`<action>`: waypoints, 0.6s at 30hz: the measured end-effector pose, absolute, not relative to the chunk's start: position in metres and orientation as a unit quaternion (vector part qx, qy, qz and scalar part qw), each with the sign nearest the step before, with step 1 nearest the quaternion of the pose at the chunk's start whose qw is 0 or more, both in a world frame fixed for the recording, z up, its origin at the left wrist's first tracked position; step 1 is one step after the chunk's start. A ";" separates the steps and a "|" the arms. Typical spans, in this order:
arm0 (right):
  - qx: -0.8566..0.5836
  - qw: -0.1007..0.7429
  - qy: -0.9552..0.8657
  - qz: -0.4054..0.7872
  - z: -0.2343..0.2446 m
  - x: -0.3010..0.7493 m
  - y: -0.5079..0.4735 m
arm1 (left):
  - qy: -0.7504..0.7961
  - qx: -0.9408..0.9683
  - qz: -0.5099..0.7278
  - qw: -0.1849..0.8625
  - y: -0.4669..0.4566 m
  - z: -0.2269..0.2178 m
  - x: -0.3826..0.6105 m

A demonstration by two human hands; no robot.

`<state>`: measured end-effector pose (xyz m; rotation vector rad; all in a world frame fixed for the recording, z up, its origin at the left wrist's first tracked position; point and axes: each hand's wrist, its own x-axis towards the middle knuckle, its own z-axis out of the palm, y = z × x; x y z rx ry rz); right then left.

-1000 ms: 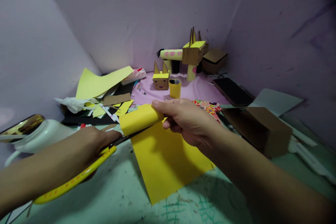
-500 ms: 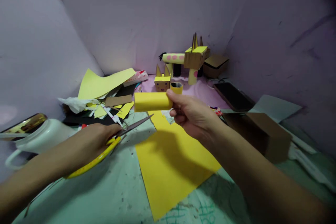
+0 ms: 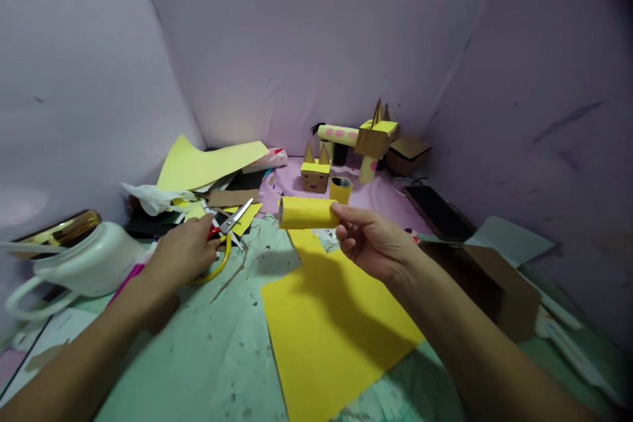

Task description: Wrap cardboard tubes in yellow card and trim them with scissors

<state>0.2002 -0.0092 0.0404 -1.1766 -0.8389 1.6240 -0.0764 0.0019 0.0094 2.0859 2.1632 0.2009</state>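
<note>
My right hand (image 3: pixel 373 237) pinches the right end of a small yellow paper-covered tube (image 3: pixel 307 213), held level above the table. The tube's open left end faces away from the hand. At the left, my left hand (image 3: pixel 190 247) is closed at the handles of a pair of scissors (image 3: pixel 232 221) low over the table. The blades point away to the right and one yellow handle loop shows below the fingers; part of the grip is hidden. Below the tube lies a yellow paper sheet (image 3: pixel 336 336) with a narrow strip at its far end.
Behind the tube stand a short yellow tube (image 3: pixel 341 190), a cardboard animal head (image 3: pixel 315 177) and a spotted animal figure (image 3: pixel 376 138). Paper scraps (image 3: pixel 212 168) pile up at back left, beside a white pot (image 3: pixel 93 260). A phone (image 3: pixel 440 211) and an open cardboard box (image 3: pixel 504 283) lie right.
My left hand has moved the scissors away from the tube, lower toward the scraps. The tube stays in my right hand, now tilted so its left opening shows. The view has shifted slightly.
</note>
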 end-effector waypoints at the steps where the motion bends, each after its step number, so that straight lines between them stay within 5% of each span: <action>1: -0.482 0.467 -0.330 0.665 0.041 0.198 -0.012 | 0.702 0.699 0.106 0.084 -0.005 0.013 -0.069; 3: -0.476 0.463 -0.307 0.681 0.040 0.192 -0.021 | 0.648 0.721 0.187 0.161 -0.019 0.019 -0.051; 5: -0.451 0.446 -0.312 0.707 0.037 0.184 -0.032 | 0.505 0.686 0.341 0.397 -0.031 0.022 -0.031; 7: -0.419 0.421 -0.339 0.730 0.032 0.179 -0.040 | 0.485 0.635 0.385 0.462 -0.038 0.021 -0.017; 10: -0.442 0.348 -0.443 0.698 0.026 0.182 -0.041 | 0.508 0.588 0.400 0.487 -0.038 0.017 -0.014; 15: -0.647 0.168 -0.675 0.312 0.016 0.203 -0.013 | 0.531 0.420 0.559 0.479 -0.024 0.014 -0.044; 18: -0.642 0.112 -0.718 0.244 0.005 0.200 -0.001 | 0.528 0.337 0.612 0.483 -0.016 0.014 -0.057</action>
